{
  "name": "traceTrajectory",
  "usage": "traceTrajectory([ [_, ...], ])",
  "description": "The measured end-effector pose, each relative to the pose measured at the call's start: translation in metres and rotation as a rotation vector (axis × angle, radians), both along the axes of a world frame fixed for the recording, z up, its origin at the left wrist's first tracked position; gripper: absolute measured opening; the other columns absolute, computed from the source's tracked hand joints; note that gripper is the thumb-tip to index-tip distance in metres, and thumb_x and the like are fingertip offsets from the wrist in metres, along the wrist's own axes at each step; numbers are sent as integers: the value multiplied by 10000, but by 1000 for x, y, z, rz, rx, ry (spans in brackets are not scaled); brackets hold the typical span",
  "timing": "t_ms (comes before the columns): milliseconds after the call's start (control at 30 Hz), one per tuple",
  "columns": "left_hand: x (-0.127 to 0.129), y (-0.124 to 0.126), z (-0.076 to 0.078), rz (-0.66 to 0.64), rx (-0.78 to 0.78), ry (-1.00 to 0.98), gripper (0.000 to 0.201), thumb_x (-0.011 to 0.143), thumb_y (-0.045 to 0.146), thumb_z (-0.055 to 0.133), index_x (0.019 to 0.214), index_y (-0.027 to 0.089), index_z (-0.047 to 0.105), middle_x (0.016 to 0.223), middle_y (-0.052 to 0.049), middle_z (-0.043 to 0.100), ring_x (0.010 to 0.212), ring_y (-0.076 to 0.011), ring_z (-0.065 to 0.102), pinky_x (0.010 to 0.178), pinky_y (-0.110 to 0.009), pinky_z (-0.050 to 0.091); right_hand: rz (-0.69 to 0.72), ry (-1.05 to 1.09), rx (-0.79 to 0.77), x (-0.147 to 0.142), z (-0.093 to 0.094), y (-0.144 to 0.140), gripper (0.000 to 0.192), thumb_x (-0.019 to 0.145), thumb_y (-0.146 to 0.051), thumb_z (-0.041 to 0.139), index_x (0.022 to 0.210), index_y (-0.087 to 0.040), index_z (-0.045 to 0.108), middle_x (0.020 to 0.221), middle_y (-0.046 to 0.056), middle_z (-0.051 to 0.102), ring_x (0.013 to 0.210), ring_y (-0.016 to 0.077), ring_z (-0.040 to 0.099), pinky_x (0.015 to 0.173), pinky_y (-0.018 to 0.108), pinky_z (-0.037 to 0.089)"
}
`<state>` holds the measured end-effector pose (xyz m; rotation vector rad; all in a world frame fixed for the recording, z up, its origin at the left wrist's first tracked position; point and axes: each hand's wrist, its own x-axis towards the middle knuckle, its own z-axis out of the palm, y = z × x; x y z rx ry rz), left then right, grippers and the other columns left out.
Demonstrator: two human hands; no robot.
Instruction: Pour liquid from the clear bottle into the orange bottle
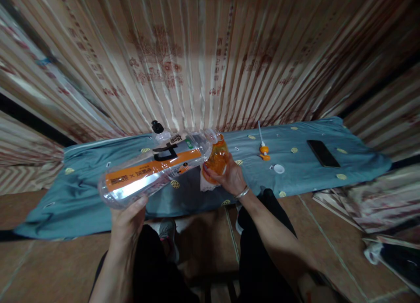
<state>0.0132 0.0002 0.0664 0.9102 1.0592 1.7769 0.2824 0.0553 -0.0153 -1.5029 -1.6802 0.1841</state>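
My left hand (129,213) is closed around the base end of a large clear plastic bottle (154,165) with an orange and silver label. The bottle lies tilted almost level, its neck pointing right. Its mouth meets the top of a small orange see-through bottle (219,156), which my right hand (231,176) grips from the right side. Whether liquid is passing between them I cannot tell. Under the orange bottle shows the edge of a white cloth or tissue (207,185). To the right lie an orange pump head with a straw (263,151) and a white round cap (278,168).
Behind the large bottle stands a clear bottle with a black pump top (158,128). A black phone (323,153) lies toward the right end of the blue-green cloth (302,176). Striped curtains (197,53) hang close behind and at both sides.
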Motion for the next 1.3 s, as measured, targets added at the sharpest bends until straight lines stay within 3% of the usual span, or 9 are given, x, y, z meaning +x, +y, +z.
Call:
traceTrajectory([
  [167, 2, 1, 2, 0, 3, 2, 834, 444, 382, 1033, 1232, 292, 775, 1193, -74, 804, 1284, -401, 675, 1182, -569, 481, -4, -10, 4, 0, 1, 0, 699, 833, -561, 806, 1370, -195, 551, 1124, 157, 811, 961, 349, 811, 808, 452, 664],
  [567, 2, 0, 3, -4, 7, 2, 783, 459, 360, 1021, 1204, 274, 795, 1209, -86, 814, 1262, -410, 699, 1187, -599, 481, -1, 22, -5, 0, 2, 0, 731, 811, -555, 818, 1377, -183, 542, 1146, 169, 818, 980, 350, 819, 823, 456, 672],
  [1167, -2, 2, -2, -9, 30, -28, 699, 447, 347, 1043, 1108, 258, 833, 1044, -61, 835, 1141, -357, 760, 1142, -527, 529, 5, 28, -31, 1, 2, 1, 758, 781, -526, 841, 1373, -156, 546, 1137, 183, 818, 971, 358, 820, 827, 457, 671],
  [1300, -2, 2, -4, 2, 25, -32, 642, 444, 332, 1043, 1048, 252, 842, 981, -49, 835, 1077, -322, 773, 1097, -468, 563, 12, 24, -27, 1, 3, 0, 725, 800, -528, 827, 1368, -167, 556, 1152, 184, 815, 989, 357, 818, 830, 456, 671],
])
